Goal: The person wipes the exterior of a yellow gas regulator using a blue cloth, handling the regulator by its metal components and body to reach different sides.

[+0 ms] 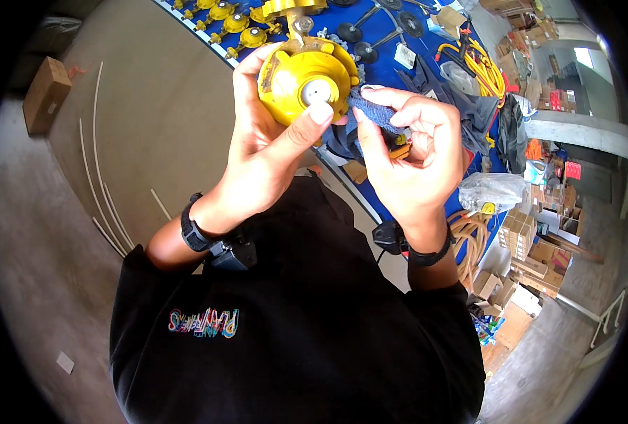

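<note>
A yellow gas regulator, round-bodied with a pale disc at its centre and a worn metal fitting at its top, is up close in front of me. My left hand grips it from the left, the thumb lying by the disc and the fingers behind. Pinched in my right hand is a bunched blue cloth, pressed close to the regulator's right rim. Whether the cloth touches the yellow body is hard to tell. Part of an orange-yellow item shows beneath my right fingers; its kind is unclear.
On the blue tabletop, several more yellow regulators stand in rows at the far left. Black-ended metal parts, a yellow hose coil and dark fabric lie farther right. Cardboard boxes stand beyond the table's right edge.
</note>
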A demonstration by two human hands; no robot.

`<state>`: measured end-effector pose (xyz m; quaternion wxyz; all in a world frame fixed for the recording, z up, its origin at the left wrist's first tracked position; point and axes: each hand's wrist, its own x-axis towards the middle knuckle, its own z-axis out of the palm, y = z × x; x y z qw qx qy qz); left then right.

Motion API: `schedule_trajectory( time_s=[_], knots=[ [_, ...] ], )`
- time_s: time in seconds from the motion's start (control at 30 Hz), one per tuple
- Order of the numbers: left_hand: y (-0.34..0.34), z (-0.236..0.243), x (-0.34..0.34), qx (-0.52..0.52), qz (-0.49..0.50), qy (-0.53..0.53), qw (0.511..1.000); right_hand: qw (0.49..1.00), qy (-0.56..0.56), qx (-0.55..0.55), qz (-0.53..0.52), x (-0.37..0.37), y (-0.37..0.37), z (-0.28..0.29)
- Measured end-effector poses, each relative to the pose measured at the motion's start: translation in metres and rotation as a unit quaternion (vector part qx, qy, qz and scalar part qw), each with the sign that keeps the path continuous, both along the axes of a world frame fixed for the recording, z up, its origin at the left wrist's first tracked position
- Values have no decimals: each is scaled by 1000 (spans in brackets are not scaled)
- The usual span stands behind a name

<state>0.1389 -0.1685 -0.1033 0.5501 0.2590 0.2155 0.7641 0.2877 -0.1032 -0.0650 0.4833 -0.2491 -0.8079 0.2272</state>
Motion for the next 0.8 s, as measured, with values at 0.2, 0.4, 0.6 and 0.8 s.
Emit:
schedule_trajectory(
  time_s=[0.2,0.4,0.6,0.8],
  knots=[
    [-3,1,4,28,29,69,997,984,-97,146,28,4,8,15],
    [0,-8,11,125,179,224,950,978,1,-198,64,1,1,22],
    [7,-27,-11,274,232,404,841,826,28,-540,160,19,26,41],
    [5,8,-37,410,129,504,749,676,64,-663,315,27,38,14]
  ],
)
